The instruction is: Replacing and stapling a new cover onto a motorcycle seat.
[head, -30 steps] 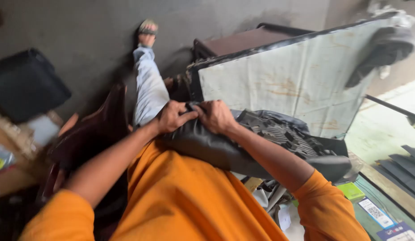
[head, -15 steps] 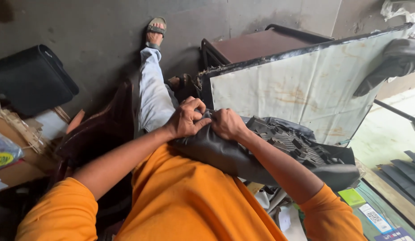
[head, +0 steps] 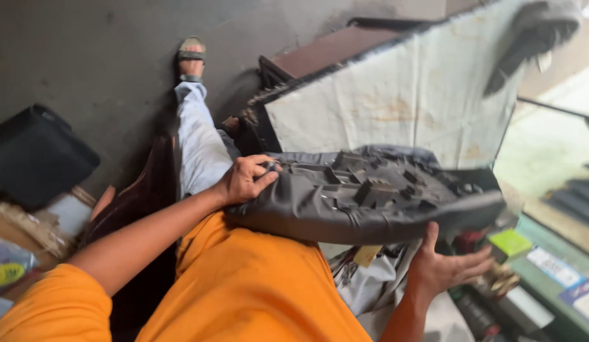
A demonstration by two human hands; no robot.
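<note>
Head view. The person sits with a dark vehicle seat (head: 370, 199) turned underside up across the lap, its ribbed plastic base facing the camera and its grey cover wrapped over the edges. The seat spans from centre frame toward 3 o'clock.

Left hand (head: 245, 179): clenched on the near end of the seat at about 9 o'clock of the seat, fingers curled over the cover edge, thumb pressed on the base. Right hand (head: 448, 269): palm up and fingers spread wide beneath the far end at about 5 o'clock; it supports the seat from below rather than gripping it, and the thumb rises against the seat's lower edge.

Handling note, as a judgement: keep the open palm centred under the heavy end so the seat does not tip, and keep the left grip on the cover hem, pulling it evenly so the cover stays taut and free of wrinkles.

Surroundings: a pale worn panel (head: 408, 107) stands at 12 to 1 o'clock behind the seat. A black case (head: 34, 155) lies on the floor at 9 o'clock. The person's sandalled foot (head: 192, 54) shows at 11 o'clock.
</note>
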